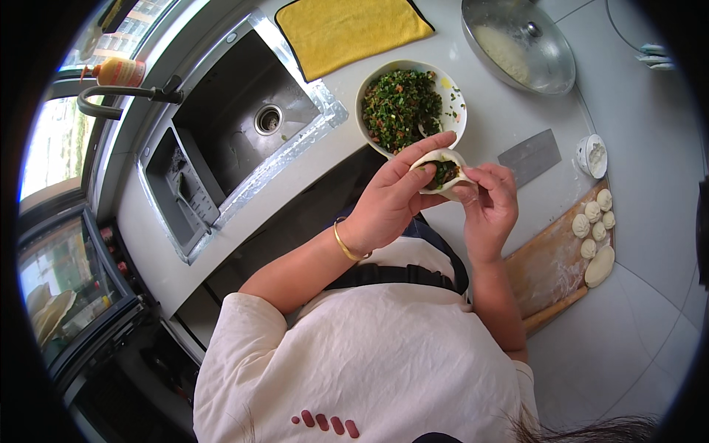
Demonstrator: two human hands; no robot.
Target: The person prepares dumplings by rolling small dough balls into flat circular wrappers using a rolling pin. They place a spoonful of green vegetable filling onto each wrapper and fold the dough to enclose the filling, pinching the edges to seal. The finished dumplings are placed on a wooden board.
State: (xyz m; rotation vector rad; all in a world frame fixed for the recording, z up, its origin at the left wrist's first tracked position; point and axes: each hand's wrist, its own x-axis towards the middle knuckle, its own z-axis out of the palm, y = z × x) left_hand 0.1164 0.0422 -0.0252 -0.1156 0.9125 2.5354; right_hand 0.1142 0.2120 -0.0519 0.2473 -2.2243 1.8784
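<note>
A round dough wrapper (pixel 450 156) with chopped green filling (pixel 445 176) inside is held between both hands. My left hand (pixel 401 183) cups it from beneath, the thumb resting at the filling. The fingers and thumb of my right hand (pixel 490 202) pinch the wrapper's right edge, where it gathers. Just beyond the hands stands a white bowl (pixel 460 130) of chopped greens mixed with orange-brown bits (pixel 400 105). Part of a spoon shows in the bowl, mostly hidden. To the right of the bowl, a cleaver blade (pixel 530 155) lies flat, its near end partly behind my right hand.
A floured wooden board (pixel 545 266) at right carries several pleated buns (pixel 592 211), a flat dough oval (pixel 600 267) and a rolling pin (pixel 554 311). Behind are a small flour bowl (pixel 584 158), a glass-lidded metal basin (pixel 520 55) and a yellow cloth (pixel 354 33). A sink (pixel 232 105) is at left.
</note>
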